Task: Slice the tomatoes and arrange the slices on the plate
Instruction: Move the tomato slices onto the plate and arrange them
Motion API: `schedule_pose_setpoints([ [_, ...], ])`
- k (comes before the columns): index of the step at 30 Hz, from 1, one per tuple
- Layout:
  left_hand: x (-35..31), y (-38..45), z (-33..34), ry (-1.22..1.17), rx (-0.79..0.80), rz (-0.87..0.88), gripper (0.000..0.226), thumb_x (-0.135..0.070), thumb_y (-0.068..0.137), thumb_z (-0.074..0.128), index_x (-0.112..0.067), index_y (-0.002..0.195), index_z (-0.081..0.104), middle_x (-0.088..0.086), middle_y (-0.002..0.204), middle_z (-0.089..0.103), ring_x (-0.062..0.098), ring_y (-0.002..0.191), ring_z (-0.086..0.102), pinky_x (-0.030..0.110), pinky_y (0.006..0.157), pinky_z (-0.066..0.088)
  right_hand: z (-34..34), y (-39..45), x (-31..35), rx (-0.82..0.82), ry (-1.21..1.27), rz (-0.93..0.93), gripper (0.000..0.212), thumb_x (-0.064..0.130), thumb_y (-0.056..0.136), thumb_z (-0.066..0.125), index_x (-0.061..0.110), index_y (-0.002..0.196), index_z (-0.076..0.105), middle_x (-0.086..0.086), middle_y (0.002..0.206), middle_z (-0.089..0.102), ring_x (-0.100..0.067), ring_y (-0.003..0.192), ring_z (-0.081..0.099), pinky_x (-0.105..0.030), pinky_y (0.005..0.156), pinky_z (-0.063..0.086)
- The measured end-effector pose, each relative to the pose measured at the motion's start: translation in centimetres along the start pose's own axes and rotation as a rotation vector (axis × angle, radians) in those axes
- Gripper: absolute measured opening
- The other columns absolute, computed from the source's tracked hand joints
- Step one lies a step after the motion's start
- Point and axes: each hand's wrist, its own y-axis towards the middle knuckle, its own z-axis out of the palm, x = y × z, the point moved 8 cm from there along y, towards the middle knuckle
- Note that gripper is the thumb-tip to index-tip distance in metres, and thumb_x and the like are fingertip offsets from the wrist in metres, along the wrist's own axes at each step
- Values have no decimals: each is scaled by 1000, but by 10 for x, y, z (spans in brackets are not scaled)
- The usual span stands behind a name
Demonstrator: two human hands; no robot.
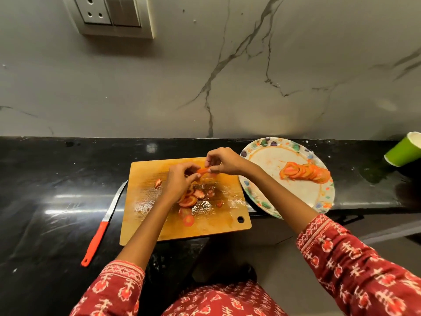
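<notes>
Sleeves [355, 265]: red, white-patterned, nearest the camera.
Landmark: wooden cutting board [218, 222], wet.
Left hand [180, 179]: over the board, fingers pinching a tomato slice [203, 171].
Right hand [224, 161]: pinching the same slice.
Loose slices [188, 200]: on the board's middle.
Plate [273, 156]: right of the board, holding a fanned slice row [305, 172].
Knife [102, 224]: left of the board.
Writing: none readable.

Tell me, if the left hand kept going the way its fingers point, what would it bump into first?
The left hand points up and right, across the cutting board. Almost at once it would meet the tomato slice pinched between both hands, then the right hand. Depth is hard to judge, so this is likely, not certain.
</notes>
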Motion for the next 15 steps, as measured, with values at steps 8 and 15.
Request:
schedule_pose_setpoints([
  [8, -22, 21, 49, -15, 69, 22, 33, -9, 80, 68, -6, 113, 63, 8, 103, 66, 13, 92, 61, 19, 79, 49, -63, -59, -73, -239, 124, 168, 14, 0, 83, 65, -2, 97, 65, -15, 94, 65, -14, 76, 60, -18, 65, 52],
  [15, -63, 45, 123, -13, 187, 89, 32, -10, 82, 67, -5, 113, 63, 9, 103, 68, 8, 84, 59, 17, 75, 48, -124, -117, -163, -326, 39, 354, 15, -7, 78, 64, -3, 92, 70, -16, 91, 68, -7, 65, 57, -17, 66, 51],
])
